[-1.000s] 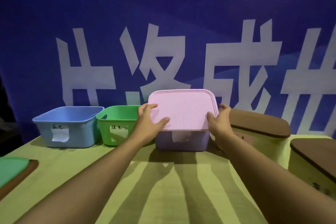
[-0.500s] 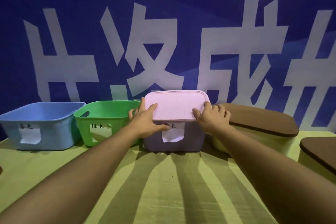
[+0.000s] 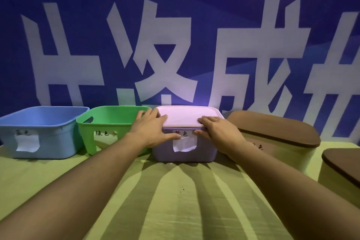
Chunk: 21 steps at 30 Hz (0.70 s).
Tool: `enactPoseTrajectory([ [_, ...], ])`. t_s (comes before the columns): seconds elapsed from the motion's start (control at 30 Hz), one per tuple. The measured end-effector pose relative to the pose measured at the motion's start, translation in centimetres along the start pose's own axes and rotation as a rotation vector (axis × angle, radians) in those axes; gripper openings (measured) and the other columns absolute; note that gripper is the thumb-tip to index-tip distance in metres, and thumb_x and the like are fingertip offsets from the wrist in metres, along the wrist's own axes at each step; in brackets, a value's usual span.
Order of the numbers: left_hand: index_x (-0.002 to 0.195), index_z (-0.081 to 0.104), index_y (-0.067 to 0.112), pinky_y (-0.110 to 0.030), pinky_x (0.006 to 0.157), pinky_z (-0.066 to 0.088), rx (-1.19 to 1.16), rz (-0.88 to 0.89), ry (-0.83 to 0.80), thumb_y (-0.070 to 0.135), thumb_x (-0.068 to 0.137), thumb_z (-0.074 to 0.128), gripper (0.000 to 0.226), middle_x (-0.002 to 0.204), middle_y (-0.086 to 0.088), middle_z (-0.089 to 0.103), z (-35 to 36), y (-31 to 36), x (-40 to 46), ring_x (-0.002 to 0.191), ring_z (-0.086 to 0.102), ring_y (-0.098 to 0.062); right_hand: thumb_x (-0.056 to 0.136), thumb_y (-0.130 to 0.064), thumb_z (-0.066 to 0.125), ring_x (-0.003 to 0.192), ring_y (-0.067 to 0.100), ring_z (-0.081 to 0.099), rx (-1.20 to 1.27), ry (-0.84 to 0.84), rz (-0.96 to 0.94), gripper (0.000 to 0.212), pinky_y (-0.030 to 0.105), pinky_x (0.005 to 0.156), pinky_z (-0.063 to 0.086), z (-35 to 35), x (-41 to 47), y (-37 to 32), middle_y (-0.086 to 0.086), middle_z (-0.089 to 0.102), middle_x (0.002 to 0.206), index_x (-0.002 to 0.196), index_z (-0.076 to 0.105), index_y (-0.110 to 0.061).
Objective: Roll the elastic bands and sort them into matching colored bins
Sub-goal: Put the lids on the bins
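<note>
A pink lid (image 3: 187, 116) lies flat on the lilac bin (image 3: 204, 151) at the table's far middle. My left hand (image 3: 151, 129) grips the lid's left front corner, fingers on top and thumb under the rim. My right hand (image 3: 217, 130) grips the right front corner the same way. Left of them stand an uncovered green bin (image 3: 103, 122) and an uncovered blue bin (image 3: 39, 128), each with a paper label. No elastic bands show in the head view.
Two cream bins with brown lids (image 3: 276, 130) (image 3: 342, 163) stand at the right. A yellow-green cloth (image 3: 175, 200) covers the table. A blue banner with large white characters (image 3: 175, 45) hangs right behind the bins.
The pink lid was tilted up above the lilac bin; both hands have lowered it until it sits level on the rim. The view has shifted right and down.
</note>
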<state>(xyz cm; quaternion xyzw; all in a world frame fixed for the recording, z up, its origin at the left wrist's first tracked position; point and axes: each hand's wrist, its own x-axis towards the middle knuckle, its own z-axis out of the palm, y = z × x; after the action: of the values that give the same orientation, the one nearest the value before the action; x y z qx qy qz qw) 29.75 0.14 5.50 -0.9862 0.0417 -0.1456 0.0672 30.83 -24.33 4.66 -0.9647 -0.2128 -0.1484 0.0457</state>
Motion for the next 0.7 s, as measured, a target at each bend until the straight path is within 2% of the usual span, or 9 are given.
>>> enactPoseTrajectory([
  [0.17, 0.154, 0.040, 0.028, -0.042, 0.112, 0.033, 0.035, 0.019, 0.046, 0.091, 0.080, 0.029, 0.098, 0.141, -0.003, 0.047, 0.2, 0.0, -0.7, 0.131, 0.040, -0.023, 0.104, -0.059, 0.035, 0.150, 0.023, 0.037, -0.044, -0.005, -0.023, 0.061, 0.041, 0.120, 0.034, -0.2, -0.2, 0.2, -0.004, 0.035, 0.165, 0.159, 0.035, -0.031],
  [0.37, 0.147, 0.045, 0.026, -0.042, 0.111, 0.033, -0.038, 0.039, 0.023, 0.084, 0.085, 0.036, 0.085, 0.140, -0.004, 0.046, 0.3, 0.0, -0.5, 0.128, 0.043, -0.025, 0.106, -0.058, 0.032, 0.143, 0.026, 0.046, -0.124, -0.010, -0.029, 0.060, 0.043, 0.113, 0.044, -0.5, -0.3, 0.0, 0.000, 0.039, 0.163, 0.157, 0.037, -0.027],
  [0.5, 0.149, 0.044, 0.024, -0.044, 0.120, 0.024, -0.097, 0.070, -0.002, 0.078, 0.089, 0.040, 0.081, 0.150, -0.004, 0.049, 0.0, 0.0, -0.5, 0.137, 0.045, -0.025, 0.107, -0.057, 0.029, 0.137, 0.025, 0.052, -0.176, 0.016, -0.020, 0.057, 0.040, 0.111, 0.044, -0.1, -0.5, -0.3, 0.001, 0.050, 0.154, 0.151, 0.041, -0.023],
  [0.6, 0.157, 0.035, 0.025, -0.045, 0.125, 0.014, -0.134, 0.093, -0.048, 0.076, 0.089, 0.035, 0.085, 0.163, -0.003, 0.037, 0.0, -0.3, -0.9, 0.150, 0.033, -0.021, 0.107, -0.056, 0.029, 0.133, 0.024, 0.055, -0.195, 0.033, -0.032, 0.055, 0.039, 0.108, 0.046, 0.2, -0.6, -0.3, 0.002, 0.055, 0.149, 0.147, 0.045, -0.022],
  [0.7, 0.159, 0.033, 0.025, -0.043, 0.124, 0.019, -0.139, 0.105, -0.045, 0.076, 0.086, 0.029, 0.089, 0.164, -0.004, 0.035, 0.1, -0.4, -1.2, 0.151, 0.031, -0.021, 0.106, -0.058, 0.030, 0.129, 0.024, 0.059, -0.199, 0.043, -0.039, 0.055, 0.039, 0.103, 0.051, 0.0, -0.5, 0.0, 0.001, 0.058, 0.146, 0.145, 0.048, -0.024],
])
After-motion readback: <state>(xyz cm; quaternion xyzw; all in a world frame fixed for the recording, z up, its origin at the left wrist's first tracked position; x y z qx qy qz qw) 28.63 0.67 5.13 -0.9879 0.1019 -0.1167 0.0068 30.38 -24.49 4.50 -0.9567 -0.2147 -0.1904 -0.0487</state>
